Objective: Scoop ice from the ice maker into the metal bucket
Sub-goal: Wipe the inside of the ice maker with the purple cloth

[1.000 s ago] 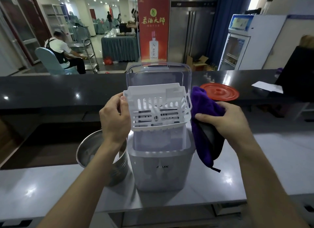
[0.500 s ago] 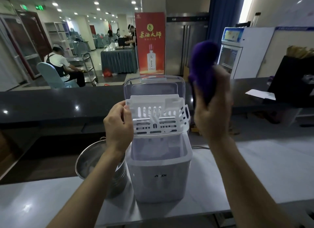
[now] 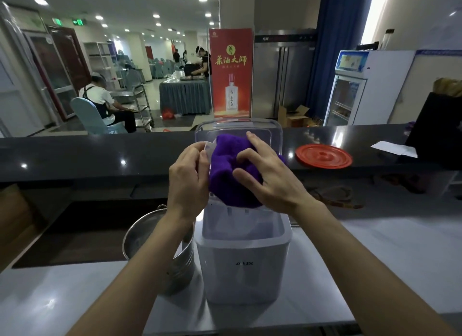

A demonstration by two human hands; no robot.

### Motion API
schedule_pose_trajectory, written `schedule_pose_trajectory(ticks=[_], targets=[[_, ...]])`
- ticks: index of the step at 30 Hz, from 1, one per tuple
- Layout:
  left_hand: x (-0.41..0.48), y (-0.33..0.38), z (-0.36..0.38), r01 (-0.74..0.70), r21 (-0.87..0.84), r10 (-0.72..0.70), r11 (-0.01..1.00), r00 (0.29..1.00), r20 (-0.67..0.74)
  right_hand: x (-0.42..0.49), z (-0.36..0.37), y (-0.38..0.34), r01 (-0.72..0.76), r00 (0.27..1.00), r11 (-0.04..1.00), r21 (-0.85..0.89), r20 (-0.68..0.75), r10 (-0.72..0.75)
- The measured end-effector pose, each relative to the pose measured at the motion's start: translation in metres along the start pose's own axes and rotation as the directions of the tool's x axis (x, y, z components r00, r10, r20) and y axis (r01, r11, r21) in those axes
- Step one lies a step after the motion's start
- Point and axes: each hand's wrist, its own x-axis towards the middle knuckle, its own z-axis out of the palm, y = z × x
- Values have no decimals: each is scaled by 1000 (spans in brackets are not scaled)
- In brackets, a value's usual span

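head view, one bucket (image 3: 143, 238), left hand (image 3: 187, 179) pinching basket (image 3: 209, 148), right hand (image 3: 271, 179) clutching cloth (image 3: 225, 165)

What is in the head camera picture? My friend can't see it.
Over an open ice maker, the left hand holds a white basket and the right hand grips a purple cloth against it. A metal bucket stands just left of the ice maker.

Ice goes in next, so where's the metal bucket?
The metal bucket stands on the grey counter, lower left of centre in the head view, immediately left of the ice maker.
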Motion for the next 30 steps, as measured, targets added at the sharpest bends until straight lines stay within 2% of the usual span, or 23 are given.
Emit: schedule_pose_trajectory(ticks=[3,7,11,15,20,24,30], targets=[[-5,3,1,-34,8,33,999,999,38,6,1,1,-41,990,999,-33,-134,36],[-11,9,4,-135,-8,135,991,981,139,22,-1,11,-108,991,944,-311,-106,78],[-6,7,-3,-177,-32,180,984,967,183,27,-6,13,12,989,889,-458,-127,-79],[-5,7,-8,-185,-27,187,982,965,183,34,-15,4,109,985,812,-574,-49,-167],[-3,7,-11,-228,-40,231,973,950,209,45,-22,-14,203,967,767,-609,-1,-257],[-1,5,-13,-296,-12,290,955,925,246,48,-15,-22,256,959,797,-547,40,-281],[-2,5,-14,-292,10,290,956,951,112,47,-18,-16,244,962,873,-423,-7,-272]])
